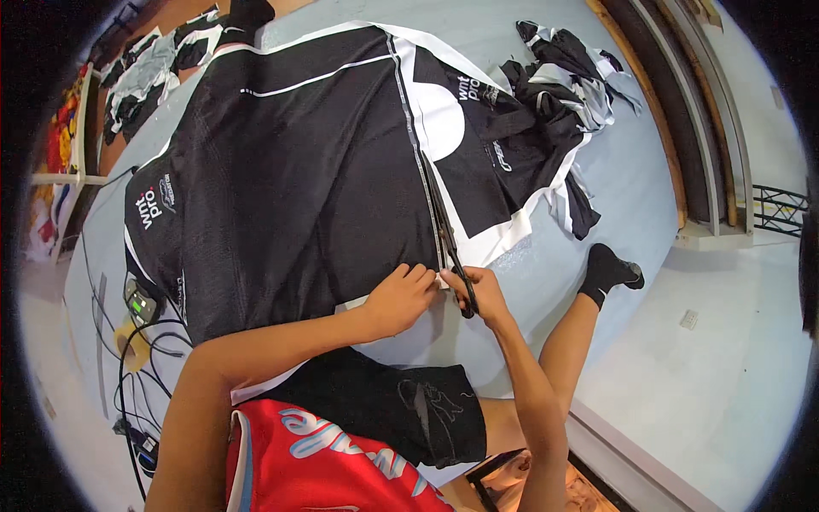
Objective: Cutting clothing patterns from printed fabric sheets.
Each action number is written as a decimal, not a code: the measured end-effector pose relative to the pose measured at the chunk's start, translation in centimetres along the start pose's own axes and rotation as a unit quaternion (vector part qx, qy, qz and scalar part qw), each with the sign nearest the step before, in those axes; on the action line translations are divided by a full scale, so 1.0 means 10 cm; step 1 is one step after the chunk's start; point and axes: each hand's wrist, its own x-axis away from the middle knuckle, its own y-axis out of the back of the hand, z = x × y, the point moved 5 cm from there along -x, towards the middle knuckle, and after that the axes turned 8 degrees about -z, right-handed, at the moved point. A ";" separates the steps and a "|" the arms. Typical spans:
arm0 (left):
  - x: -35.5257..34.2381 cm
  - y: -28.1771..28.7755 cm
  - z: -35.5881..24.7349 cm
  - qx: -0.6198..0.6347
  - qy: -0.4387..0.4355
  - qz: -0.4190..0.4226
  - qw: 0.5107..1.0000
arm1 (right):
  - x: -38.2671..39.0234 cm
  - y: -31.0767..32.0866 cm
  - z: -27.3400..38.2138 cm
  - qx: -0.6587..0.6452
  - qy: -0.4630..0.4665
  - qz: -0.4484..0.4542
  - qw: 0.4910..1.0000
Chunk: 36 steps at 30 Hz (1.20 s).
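Observation:
A wide sheet of black printed fabric (281, 188) with white edges and pale lines lies spread in front of me. My right hand (479, 294) is closed round the handles of a pair of black scissors (450, 239). The long blades point away from me, along the grey-and-white strip at the fabric's right edge. Just left of the scissors, my left hand (401, 299) has its fingers curled down on the near edge of the black fabric, close to the strip. Beyond the strip lies another black-and-white printed piece (490, 162) with a white rounded shape.
A crumpled heap of black, white and grey fabric (567, 94) lies at the far right of the pale blue table (631, 162). At left are a small device with a lit screen (139, 300), a yellow tape roll (130, 346) and cables. My socked foot (610, 271) rests at right.

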 end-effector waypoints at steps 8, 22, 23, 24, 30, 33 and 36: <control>0.04 -0.03 -0.01 0.007 0.011 0.037 0.999 | -0.23 -0.06 0.19 -0.056 0.020 0.017 0.998; 0.07 0.04 -0.04 0.022 0.012 0.027 0.999 | -0.45 -0.10 0.49 -0.046 0.027 0.005 0.999; 0.07 0.05 -0.04 0.019 0.009 0.017 1.000 | -0.46 -0.10 0.52 -0.041 0.039 0.006 0.998; 0.07 0.06 -0.05 0.017 0.007 0.013 1.000 | -0.47 -0.10 0.53 -0.040 0.031 0.003 0.999; 0.09 0.04 -0.05 0.005 0.005 0.068 0.998 | -0.55 -0.12 0.65 -0.049 0.023 0.001 0.999; 0.09 0.05 -0.06 0.010 0.008 0.068 0.998 | -0.67 -0.14 0.74 -0.039 0.032 -0.014 0.999; 0.10 0.04 -0.05 0.020 0.009 0.089 0.996 | -0.74 -0.16 0.81 -0.017 0.042 -0.015 0.999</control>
